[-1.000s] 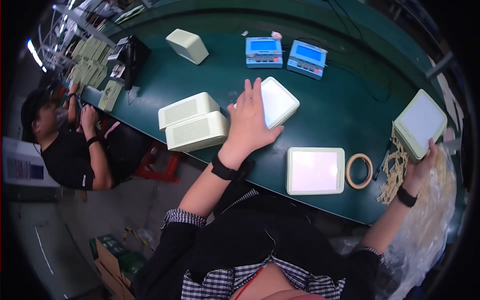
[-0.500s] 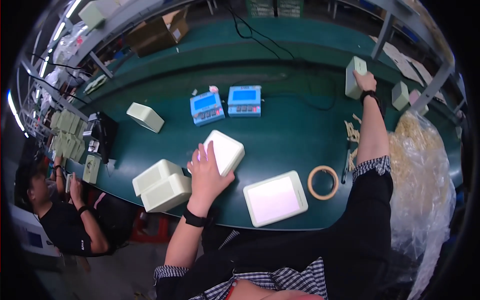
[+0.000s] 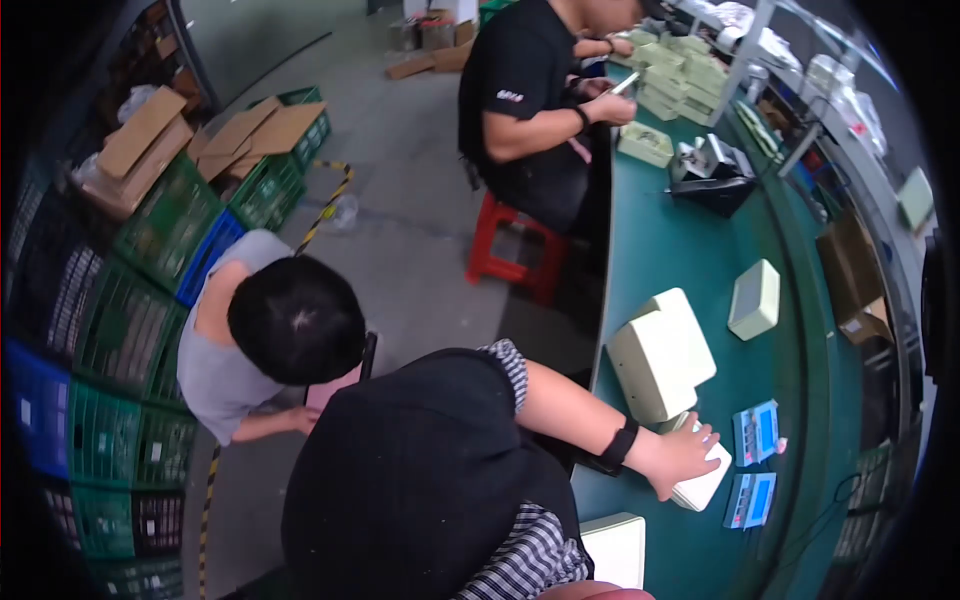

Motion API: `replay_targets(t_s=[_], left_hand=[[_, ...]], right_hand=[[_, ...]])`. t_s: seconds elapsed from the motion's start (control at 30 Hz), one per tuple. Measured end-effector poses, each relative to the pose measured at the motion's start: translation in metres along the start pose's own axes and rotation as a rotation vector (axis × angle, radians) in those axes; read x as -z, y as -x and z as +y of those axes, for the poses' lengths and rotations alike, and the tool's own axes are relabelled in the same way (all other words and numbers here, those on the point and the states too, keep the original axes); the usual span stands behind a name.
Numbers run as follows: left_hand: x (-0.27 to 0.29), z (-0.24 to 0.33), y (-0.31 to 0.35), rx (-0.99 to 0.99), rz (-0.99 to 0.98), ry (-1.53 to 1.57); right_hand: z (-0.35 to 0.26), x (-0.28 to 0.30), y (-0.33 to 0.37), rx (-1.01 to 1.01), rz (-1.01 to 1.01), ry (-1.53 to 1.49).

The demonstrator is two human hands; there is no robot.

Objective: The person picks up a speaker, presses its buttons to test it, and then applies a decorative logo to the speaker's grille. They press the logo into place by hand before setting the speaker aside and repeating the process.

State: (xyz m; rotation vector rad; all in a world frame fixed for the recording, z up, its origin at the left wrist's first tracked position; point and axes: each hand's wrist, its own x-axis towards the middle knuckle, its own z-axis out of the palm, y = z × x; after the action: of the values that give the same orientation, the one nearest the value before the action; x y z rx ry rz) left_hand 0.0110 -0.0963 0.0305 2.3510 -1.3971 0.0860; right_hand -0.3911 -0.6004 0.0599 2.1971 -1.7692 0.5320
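Observation:
My left hand (image 3: 685, 458), with a black band at the wrist, lies with spread fingers on top of a pale plastic box (image 3: 704, 488) on the bench. Beside it, toward the upper left, pale boxes (image 3: 648, 362) rest against each other. One more pale box (image 3: 755, 300) stands apart, farther along. Two blue devices with screens, one upper (image 3: 756, 434) and one lower (image 3: 749, 501), sit just right of my hand. At the lower edge, part of a flat pale case (image 3: 615, 548) with a white face shows. My right hand is out of the picture.
A co-worker (image 3: 540, 110) sits on a red stool (image 3: 512, 250) at the bench's far end, near stacked pale parts (image 3: 680, 75). Another person (image 3: 290, 320) is close behind me, at left. Green crates (image 3: 105, 430) line the left side. A metal shelf frame (image 3: 850, 110) rises over the bench.
My view has swung far to the left, bringing the aisle, crates and second person in. My left hand still touches the box. My right hand, earlier on a pale box, has left the view.

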Motion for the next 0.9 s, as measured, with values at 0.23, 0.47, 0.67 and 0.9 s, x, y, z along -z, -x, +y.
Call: replay_targets(t_s=[0.23, 0.47, 0.67, 0.9], left_hand=[[-0.008, -0.013, 0.001, 0.057, 0.094, 0.006], [0.019, -0.006, -0.006, 0.074, -0.1, 0.01], [0.024, -0.002, -0.007, 0.067, -0.126, -0.011], [0.032, 0.007, -0.008, -0.005, -0.069, 0.082]], right_hand=[[-0.011, -0.023, -0.043, -0.033, -0.089, -0.061], [-0.06, -0.004, -0.045, -0.019, -0.09, -0.344], [-0.144, 0.144, 0.133, 0.594, -0.316, -1.035], [-0.153, 0.217, 0.335, 0.748, -0.333, -1.439]])
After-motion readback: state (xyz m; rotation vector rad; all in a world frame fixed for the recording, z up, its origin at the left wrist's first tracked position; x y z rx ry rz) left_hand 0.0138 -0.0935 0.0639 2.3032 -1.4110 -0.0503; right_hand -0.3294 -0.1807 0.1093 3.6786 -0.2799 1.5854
